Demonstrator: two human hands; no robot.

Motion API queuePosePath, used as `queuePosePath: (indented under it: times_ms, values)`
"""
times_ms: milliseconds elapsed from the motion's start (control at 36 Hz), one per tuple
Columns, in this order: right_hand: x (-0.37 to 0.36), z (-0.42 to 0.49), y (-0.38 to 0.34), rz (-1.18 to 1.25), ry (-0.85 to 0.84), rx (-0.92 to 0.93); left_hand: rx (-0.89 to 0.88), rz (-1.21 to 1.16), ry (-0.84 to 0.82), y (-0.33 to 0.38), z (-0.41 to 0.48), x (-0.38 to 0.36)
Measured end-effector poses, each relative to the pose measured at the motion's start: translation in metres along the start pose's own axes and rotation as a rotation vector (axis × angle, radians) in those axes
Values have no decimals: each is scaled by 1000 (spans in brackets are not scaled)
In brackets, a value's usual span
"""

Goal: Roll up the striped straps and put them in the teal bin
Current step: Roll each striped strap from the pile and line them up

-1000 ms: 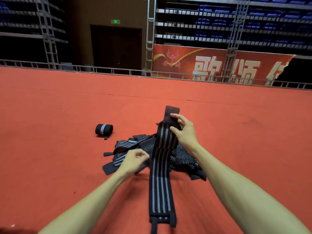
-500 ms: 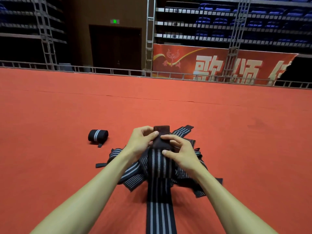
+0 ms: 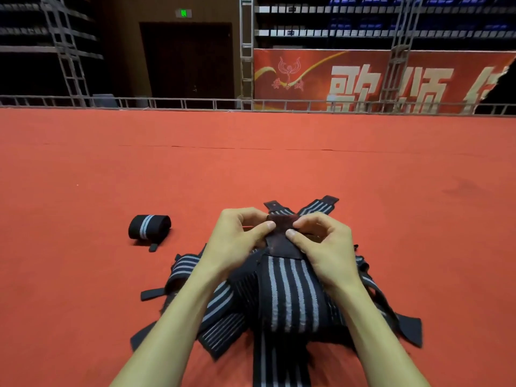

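A black strap with grey stripes (image 3: 290, 291) runs from the bottom edge up to both hands. My left hand (image 3: 237, 241) and my right hand (image 3: 324, 244) pinch its dark fuzzy end between thumbs and fingers, and that end is folded over at the top. Under it lies a heap of more striped straps (image 3: 217, 317) on the red carpet. One rolled strap (image 3: 149, 227) lies on the carpet to the left, its tab sticking out. No teal bin is in view.
Red carpet (image 3: 279, 169) stretches all around the heap. A low metal railing (image 3: 181, 103) bounds it at the far side, with truss posts, a dark doorway and a red banner (image 3: 377, 79) behind.
My left hand rose from the heap to join my right hand on the strap's end. Both hands lowered that end from upright and now fold it over. The view has tilted down.
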State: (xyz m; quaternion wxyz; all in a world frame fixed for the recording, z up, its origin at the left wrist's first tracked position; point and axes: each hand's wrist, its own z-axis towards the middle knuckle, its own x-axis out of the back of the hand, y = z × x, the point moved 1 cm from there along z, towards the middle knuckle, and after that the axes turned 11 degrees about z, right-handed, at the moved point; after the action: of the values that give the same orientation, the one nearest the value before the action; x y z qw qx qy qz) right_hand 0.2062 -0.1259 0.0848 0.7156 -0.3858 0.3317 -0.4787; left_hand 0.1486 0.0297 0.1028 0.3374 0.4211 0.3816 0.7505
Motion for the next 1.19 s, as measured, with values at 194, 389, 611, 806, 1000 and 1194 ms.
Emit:
queuePosePath:
  times_ms: [194, 389, 611, 806, 1000, 1194]
  values:
    - [0, 3, 7, 102, -13, -107, -76, -3, 12, -16, 3, -7]
    - [3, 12, 17, 41, -61, -52, -17, -20, -44, -24, 10, -12]
    - [-1, 14, 23, 209, -45, -153, -144, 39, -16, -23, 14, -7]
    - [0, 15, 15, 192, -67, -9, -132, -44, -25, -18, 12, -7]
    - [1, 17, 17, 121, -93, 124, -74, -70, 7, -10, 9, -10]
    - [-1, 15, 13, 105, -106, 215, -3, -65, -78, -9, 8, -3]
